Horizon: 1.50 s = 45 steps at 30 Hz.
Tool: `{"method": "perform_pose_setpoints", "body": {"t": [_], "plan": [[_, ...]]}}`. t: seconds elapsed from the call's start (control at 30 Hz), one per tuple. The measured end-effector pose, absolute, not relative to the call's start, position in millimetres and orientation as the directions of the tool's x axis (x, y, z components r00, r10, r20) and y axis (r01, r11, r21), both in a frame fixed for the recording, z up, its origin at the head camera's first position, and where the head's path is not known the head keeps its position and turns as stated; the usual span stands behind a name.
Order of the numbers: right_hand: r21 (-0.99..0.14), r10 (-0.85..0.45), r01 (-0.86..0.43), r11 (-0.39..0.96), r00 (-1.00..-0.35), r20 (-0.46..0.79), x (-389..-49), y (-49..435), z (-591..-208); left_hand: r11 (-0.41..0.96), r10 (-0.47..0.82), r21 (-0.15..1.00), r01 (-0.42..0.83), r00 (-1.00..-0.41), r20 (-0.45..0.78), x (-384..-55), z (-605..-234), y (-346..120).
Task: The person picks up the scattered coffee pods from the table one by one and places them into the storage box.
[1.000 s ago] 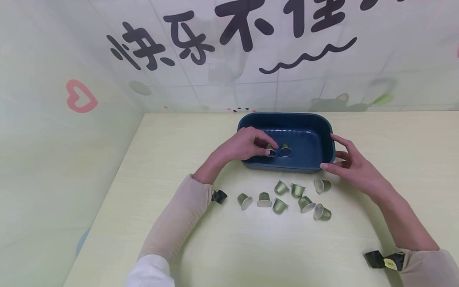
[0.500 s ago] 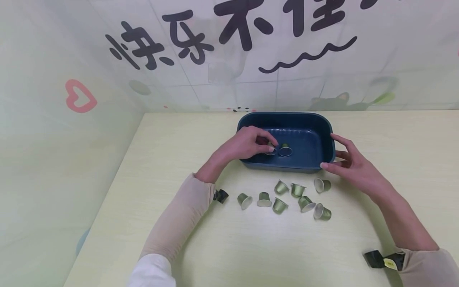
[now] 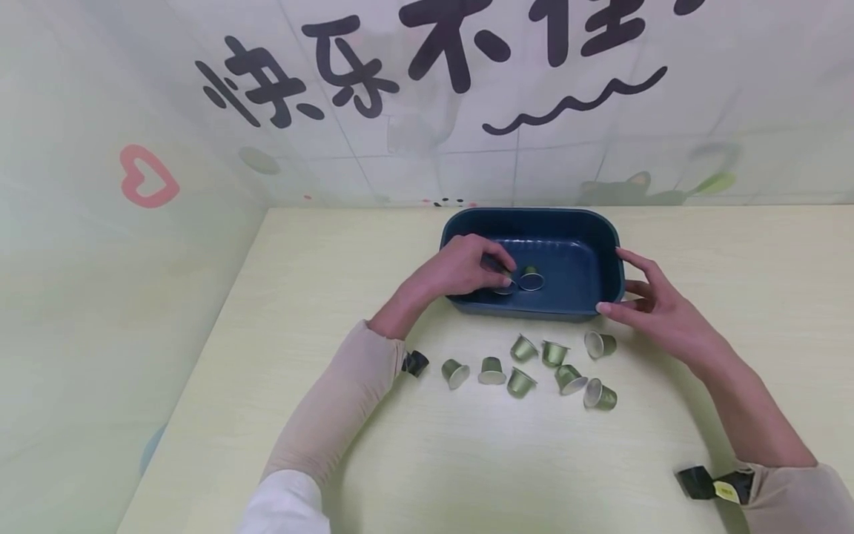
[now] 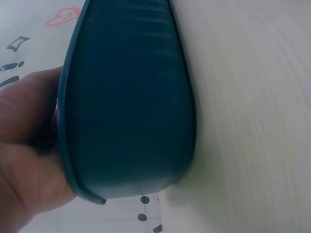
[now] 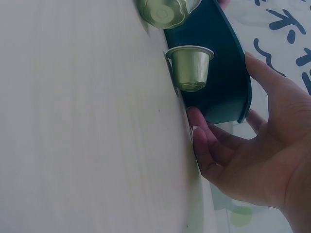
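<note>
Inside the dark blue bin [image 3: 574, 259], my left hand [image 3: 463, 265] holds a green coffee capsule [image 3: 505, 290] between thumb and fingers, which partly hide it. Just right of it another coffee capsule [image 3: 531, 279] lies on the bin floor. My right hand [image 3: 667, 315] grips the bin's right end, the thumb at the near corner and the index finger farther back. In the right wrist view its fingers [image 5: 209, 153] bend at the bin's end. The left wrist view shows the bin's outer wall [image 4: 129, 111], with the left fingers hidden behind it.
Several green coffee capsules [image 3: 520, 382] lie scattered on the pale table [image 3: 427, 460] in front of the bin. One capsule [image 3: 600, 345] sits near the right hand. Behind the bin rises a wall [image 3: 367, 178] with printed lettering.
My left hand has shifted very slightly, its thumb moving a little right over the held capsule. The right hand, bin and table capsules look the same.
</note>
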State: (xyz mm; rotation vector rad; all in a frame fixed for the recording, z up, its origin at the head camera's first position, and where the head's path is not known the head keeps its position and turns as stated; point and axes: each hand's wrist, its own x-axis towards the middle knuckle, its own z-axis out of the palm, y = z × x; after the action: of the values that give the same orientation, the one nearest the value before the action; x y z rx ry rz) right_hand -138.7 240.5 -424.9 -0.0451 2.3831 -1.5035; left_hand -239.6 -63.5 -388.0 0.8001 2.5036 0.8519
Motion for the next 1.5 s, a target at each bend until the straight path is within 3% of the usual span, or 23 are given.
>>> {"method": "perform_pose_setpoints", "body": {"t": [0.43, 1.5], "plan": [[-0.894, -0.202, 0.143, 0.424, -0.947, -0.248, -142.8, 241.4, -427.0, 0.642, 0.618, 0.687, 0.34, -0.76, -0.201, -243.5, -391.3, -60.4], [-0.883, -0.198, 0.153, 0.443, -0.944, -0.263, -139.3, 240.7, -426.5, 0.705, 0.603, 0.601, 0.378, -0.765, -0.226, -239.6, -392.7, -56.6]]}}
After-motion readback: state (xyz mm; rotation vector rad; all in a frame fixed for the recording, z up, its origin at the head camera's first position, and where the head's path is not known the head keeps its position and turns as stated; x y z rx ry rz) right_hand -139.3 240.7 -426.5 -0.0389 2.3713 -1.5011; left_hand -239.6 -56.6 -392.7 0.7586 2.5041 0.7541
